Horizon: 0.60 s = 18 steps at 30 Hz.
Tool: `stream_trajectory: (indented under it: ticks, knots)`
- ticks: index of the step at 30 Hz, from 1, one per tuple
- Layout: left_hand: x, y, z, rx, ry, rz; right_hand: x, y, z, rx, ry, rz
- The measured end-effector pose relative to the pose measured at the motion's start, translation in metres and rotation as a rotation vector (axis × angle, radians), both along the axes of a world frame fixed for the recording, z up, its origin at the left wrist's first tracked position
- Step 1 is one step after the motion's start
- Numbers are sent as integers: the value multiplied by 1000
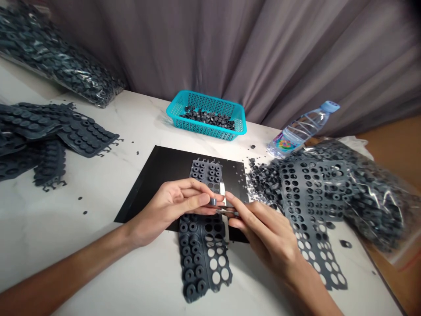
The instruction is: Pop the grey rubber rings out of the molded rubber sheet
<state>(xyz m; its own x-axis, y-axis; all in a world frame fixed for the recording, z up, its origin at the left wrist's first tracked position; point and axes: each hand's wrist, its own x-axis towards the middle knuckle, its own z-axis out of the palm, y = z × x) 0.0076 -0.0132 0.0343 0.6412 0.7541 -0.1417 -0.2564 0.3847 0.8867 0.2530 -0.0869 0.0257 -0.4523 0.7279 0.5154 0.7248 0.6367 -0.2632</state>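
Observation:
My left hand (174, 204) pinches a small dark grey rubber piece (213, 202) between thumb and fingers. My right hand (271, 230) is closed on slim metal tweezers (227, 212), whose tips lie close to that piece; whether they touch it I cannot tell. Below both hands a dark rubber moulded sheet (194, 252) runs lengthwise over a black mat (141, 193) and onto the white table. Ring-shaped bumps fill its left side, while much of its right side is open holes. The hands hide its middle. A narrow white strip (222, 188) shows just behind the fingers.
A turquoise basket (204, 131) at the back holds many small dark pieces. Loose pieces (266, 175), a holed sheet (297, 197), a water bottle (301, 131) and a filled plastic bag (378, 202) occupy the right. More sheets (88, 136) and another bag (66, 61) lie left.

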Motion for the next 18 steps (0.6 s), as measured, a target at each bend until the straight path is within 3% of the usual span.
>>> stream_trajectory:
  ticks: [18]
  knots:
    - [-3, -1, 0, 48, 41, -66, -2, 1, 3, 52, 9, 31]
